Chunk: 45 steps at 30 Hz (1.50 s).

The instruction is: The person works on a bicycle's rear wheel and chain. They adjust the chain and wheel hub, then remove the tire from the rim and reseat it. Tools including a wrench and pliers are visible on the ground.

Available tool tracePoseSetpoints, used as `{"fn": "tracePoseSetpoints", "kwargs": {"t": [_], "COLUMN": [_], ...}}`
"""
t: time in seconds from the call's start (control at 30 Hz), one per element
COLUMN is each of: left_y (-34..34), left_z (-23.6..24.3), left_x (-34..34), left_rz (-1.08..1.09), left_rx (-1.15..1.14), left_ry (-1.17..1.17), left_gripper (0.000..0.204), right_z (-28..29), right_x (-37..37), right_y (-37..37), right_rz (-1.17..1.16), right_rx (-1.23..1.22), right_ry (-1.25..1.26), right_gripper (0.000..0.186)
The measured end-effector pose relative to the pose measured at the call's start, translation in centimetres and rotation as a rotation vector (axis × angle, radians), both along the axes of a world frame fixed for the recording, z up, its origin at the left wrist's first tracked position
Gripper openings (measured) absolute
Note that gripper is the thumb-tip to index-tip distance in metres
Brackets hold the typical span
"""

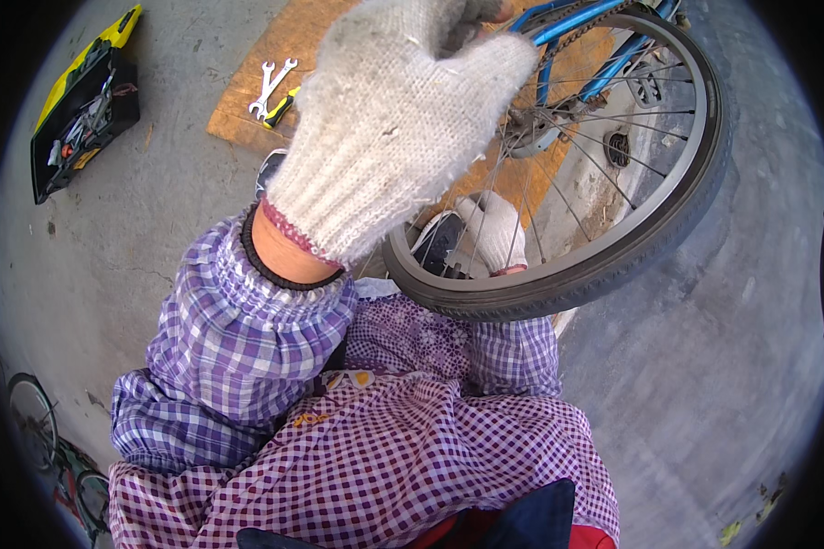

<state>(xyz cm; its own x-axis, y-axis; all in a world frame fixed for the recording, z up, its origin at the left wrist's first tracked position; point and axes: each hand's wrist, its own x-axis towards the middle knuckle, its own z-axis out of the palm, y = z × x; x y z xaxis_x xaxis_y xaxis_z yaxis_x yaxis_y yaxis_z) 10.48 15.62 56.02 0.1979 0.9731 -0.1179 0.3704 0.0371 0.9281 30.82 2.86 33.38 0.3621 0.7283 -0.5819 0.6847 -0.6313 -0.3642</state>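
Left hand [394, 137], gloved, nearest: fingers partly cut off by the upper edge; grasp cannot be told. Bicycle wheel [613, 274]: spans the right edge of the wooden board [233, 110], long axis slanting lower left to upper right; blue frame [577, 20] points away, cut off above. Right hand [499, 233], gloved: behind spokes, grip unclear. Two wrenches [267, 90]: crossed, near board's left corner.
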Motion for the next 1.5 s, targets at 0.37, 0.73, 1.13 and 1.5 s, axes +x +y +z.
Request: {"fn": "tracePoseSetpoints", "kwargs": {"t": [0.37, 0.73, 1.13, 1.5], "left_y": [1.5, 1.6, 3.0, 1.9], "left_z": [-0.4, 0.4, -2.7, 4.4], "left_x": [-1.2, 0.6, 0.3, 2.2], "left_rz": [0.006, 0.286, 0.101, 0.211], "left_rx": [-0.235, -0.272, 0.26, -0.112], "left_ry": [-0.431, -0.066, -0.249, -0.231], "left_gripper": [0.038, 0.026, 0.021, 0.021], "right_z": [2.6, 4.2, 5.1, 15.1], "right_x": [3.0, 3.8, 6.1, 3.4], "right_y": [0.2, 0.0, 1.7, 0.3], "right_rz": [-0.294, -0.489, -0.592, -0.575], "right_rx": [0.171, 0.338, 0.919, 0.713], "right_ry": [0.167, 0.323, 1.047, 0.707], "right_gripper": [0.041, 0.036, 0.046, 0.033]}}
